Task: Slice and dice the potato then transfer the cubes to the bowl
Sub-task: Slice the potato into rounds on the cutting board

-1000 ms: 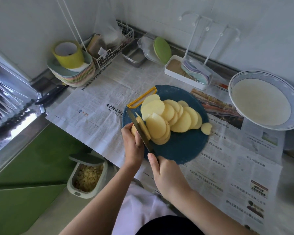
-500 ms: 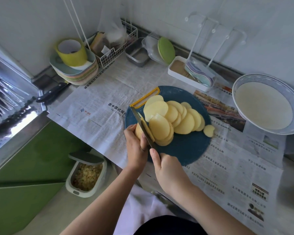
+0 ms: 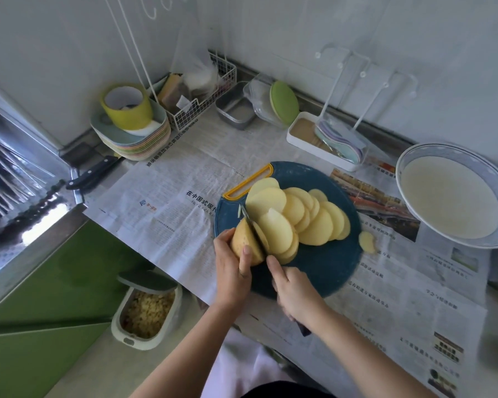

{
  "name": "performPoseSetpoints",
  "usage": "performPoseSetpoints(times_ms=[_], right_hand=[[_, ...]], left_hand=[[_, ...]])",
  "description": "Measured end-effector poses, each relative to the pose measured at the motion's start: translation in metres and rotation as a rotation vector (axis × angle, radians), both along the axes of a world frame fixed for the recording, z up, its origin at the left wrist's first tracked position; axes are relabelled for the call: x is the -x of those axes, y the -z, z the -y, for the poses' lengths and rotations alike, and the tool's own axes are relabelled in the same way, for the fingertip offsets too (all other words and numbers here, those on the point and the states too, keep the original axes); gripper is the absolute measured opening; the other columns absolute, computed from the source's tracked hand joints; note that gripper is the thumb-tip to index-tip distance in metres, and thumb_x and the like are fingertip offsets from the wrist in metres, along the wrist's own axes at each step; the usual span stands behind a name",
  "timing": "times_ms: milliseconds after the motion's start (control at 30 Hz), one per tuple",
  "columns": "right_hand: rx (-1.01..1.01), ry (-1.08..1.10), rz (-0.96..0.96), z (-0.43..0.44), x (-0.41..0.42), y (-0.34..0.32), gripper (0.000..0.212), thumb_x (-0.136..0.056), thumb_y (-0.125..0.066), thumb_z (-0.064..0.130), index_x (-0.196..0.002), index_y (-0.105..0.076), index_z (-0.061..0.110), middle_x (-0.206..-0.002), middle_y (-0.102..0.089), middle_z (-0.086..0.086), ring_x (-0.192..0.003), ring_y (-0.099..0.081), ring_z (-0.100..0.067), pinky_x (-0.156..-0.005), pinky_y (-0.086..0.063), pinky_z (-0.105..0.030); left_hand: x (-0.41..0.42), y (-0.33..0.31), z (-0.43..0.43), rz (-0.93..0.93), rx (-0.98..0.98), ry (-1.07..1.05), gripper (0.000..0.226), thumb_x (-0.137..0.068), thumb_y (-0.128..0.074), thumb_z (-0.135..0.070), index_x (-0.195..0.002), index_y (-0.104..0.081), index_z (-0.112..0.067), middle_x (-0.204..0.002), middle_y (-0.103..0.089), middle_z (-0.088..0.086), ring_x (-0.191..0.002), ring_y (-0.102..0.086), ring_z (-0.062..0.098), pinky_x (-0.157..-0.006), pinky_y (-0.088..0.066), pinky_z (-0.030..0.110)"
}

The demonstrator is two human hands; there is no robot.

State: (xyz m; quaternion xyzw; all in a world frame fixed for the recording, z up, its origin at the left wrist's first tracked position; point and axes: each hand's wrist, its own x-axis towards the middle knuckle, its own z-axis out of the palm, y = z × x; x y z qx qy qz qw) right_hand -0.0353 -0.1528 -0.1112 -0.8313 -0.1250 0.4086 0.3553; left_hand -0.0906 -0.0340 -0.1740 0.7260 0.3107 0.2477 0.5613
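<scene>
A round blue cutting board [image 3: 325, 271] with a yellow handle lies on newspaper. Several pale potato slices [image 3: 308, 219] fan across it, and one small slice [image 3: 367, 242] lies at its right edge. My left hand [image 3: 230, 268] grips the uncut potato end [image 3: 243, 242] at the board's left side. My right hand [image 3: 295, 294] holds a knife [image 3: 253, 226] by its dark handle; the blade stands in the potato, just right of my left fingers. A large white bowl [image 3: 414, 162] with a blue rim sits at the far right, with nothing in it.
A stack of plates with a yellow cup [image 3: 127, 106] stands at the back left, a black-handled knife [image 3: 94, 172] beside it. A wire basket [image 3: 202, 90], metal tray and white rack [image 3: 322, 139] line the wall. A small open bin [image 3: 147, 311] sits below the counter edge.
The blade has come down into the potato from its raised position. My left hand has slid slightly back along the potato end. The camera moved a little closer.
</scene>
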Motion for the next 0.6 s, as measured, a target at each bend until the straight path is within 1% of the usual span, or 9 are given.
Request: performPoseSetpoints(times_ms=[67,200,233,300,367,400,467,533,600], right_hand=[[-0.064,0.067,-0.135,-0.001,-0.005,-0.002,0.060,-0.097,-0.032,0.059,-0.065,-0.038,0.009,-0.040,-0.032,0.004,-0.033,-0.032,-0.014,-0.039,-0.029,-0.026],[-0.157,0.218,-0.446,0.002,-0.011,-0.009,0.057,-0.093,-0.036,0.065,-0.070,-0.038,0.013,-0.048,-0.030,-0.002,-0.038,-0.029,-0.015,-0.038,-0.026,-0.022],[-0.172,0.236,-0.500,0.004,-0.012,-0.011,0.056,-0.093,-0.037,0.065,-0.071,-0.039,0.014,-0.049,-0.030,-0.002,-0.038,-0.028,-0.015,-0.038,-0.026,-0.022],[-0.187,0.228,-0.525,0.006,-0.013,-0.014,0.053,-0.094,-0.039,0.062,-0.075,-0.040,0.013,-0.050,-0.031,-0.001,-0.038,-0.029,-0.014,-0.038,-0.026,-0.022],[-0.187,0.203,-0.455,0.007,-0.012,-0.017,0.049,-0.095,-0.043,0.058,-0.083,-0.043,0.010,-0.049,-0.035,0.000,-0.038,-0.033,-0.013,-0.038,-0.029,-0.023],[-0.179,0.180,-0.388,0.007,-0.009,-0.017,0.046,-0.095,-0.046,0.055,-0.091,-0.046,0.009,-0.050,-0.038,0.000,-0.038,-0.035,-0.013,-0.038,-0.032,-0.024],[-0.144,0.109,-0.215,0.008,-0.002,-0.018,0.040,-0.094,-0.050,0.051,-0.107,-0.049,0.013,-0.055,-0.046,-0.001,-0.040,-0.041,-0.012,-0.041,-0.039,-0.027],[-0.103,0.058,-0.012,0.010,0.005,-0.018,0.036,-0.094,-0.051,0.048,-0.110,-0.047,0.016,-0.067,-0.054,-0.002,-0.046,-0.047,-0.011,-0.050,-0.044,-0.029],[-0.111,0.021,0.201,0.013,0.012,-0.017,0.032,-0.094,-0.054,0.042,-0.113,-0.043,0.020,-0.080,-0.056,0.002,-0.059,-0.050,-0.011,-0.062,-0.044,-0.029]], left_hand=[[0.001,-0.003,0.000,0.006,0.027,-0.008,0.080,-0.077,-0.032,-0.084,-0.122,-0.038,-0.018,-0.118,-0.048,-0.004,-0.107,-0.049,0.002,-0.087,-0.039,0.012],[0.000,-0.009,0.001,0.019,0.060,-0.025,0.077,-0.077,-0.035,-0.082,-0.120,-0.040,-0.019,-0.115,-0.050,-0.007,-0.102,-0.050,-0.004,-0.081,-0.038,0.007],[-0.001,-0.009,0.001,0.016,0.058,-0.026,0.072,-0.079,-0.037,-0.079,-0.120,-0.040,-0.020,-0.115,-0.050,-0.006,-0.102,-0.050,-0.003,-0.082,-0.039,0.009],[-0.001,-0.008,0.000,0.005,0.061,-0.024,0.064,-0.081,-0.040,-0.070,-0.121,-0.040,-0.020,-0.116,-0.051,-0.004,-0.104,-0.050,0.001,-0.085,-0.040,0.015],[-0.001,-0.009,0.000,-0.006,0.078,-0.008,0.061,-0.081,-0.041,-0.067,-0.121,-0.040,-0.021,-0.117,-0.050,-0.006,-0.107,-0.050,0.004,-0.089,-0.042,0.021],[-0.001,-0.010,0.000,-0.011,0.089,0.003,0.061,-0.080,-0.042,-0.067,-0.122,-0.040,-0.022,-0.117,-0.049,-0.008,-0.108,-0.050,0.005,-0.089,-0.043,0.023],[-0.001,-0.013,0.000,-0.016,0.098,0.016,0.062,-0.079,-0.043,-0.068,-0.123,-0.039,-0.023,-0.118,-0.048,-0.008,-0.110,-0.049,0.007,-0.091,-0.043,0.024],[-0.001,-0.017,0.000,-0.021,0.105,0.020,0.064,-0.078,-0.043,-0.069,-0.122,-0.039,-0.022,-0.118,-0.048,-0.007,-0.110,-0.049,0.006,-0.090,-0.042,0.018],[-0.001,-0.021,-0.002,-0.033,0.110,0.032,0.065,-0.077,-0.042,-0.069,-0.122,-0.039,-0.022,-0.117,-0.047,-0.010,-0.108,-0.048,0.000,-0.085,-0.039,0.008]])
